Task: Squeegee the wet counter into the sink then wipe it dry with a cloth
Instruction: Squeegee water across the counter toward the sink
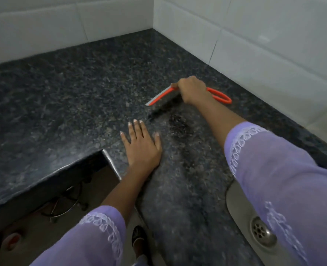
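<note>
While the left hand (pixel 142 145) lies flat and spread on the dark speckled counter (pixel 63 104), palm down near the inner corner of its edge and gripping nothing, the right hand (pixel 192 92) is closed around the orange squeegee (pixel 163 96) farther back, near the tiled wall (pixel 264 35). The blade runs out from under the fist toward the left and the near side, its pale edge touching the stone; the looped orange handle sticks out behind the hand on the right, toward the wall. A darker wet streak lies on the counter just in front of the blade. The steel sink (pixel 235 204), with its round drain (pixel 262 232), sits at the lower right, partly hidden by the purple sleeve (pixel 274 169). No lettering or brand mark can be read on the squeegee or elsewhere.
</note>
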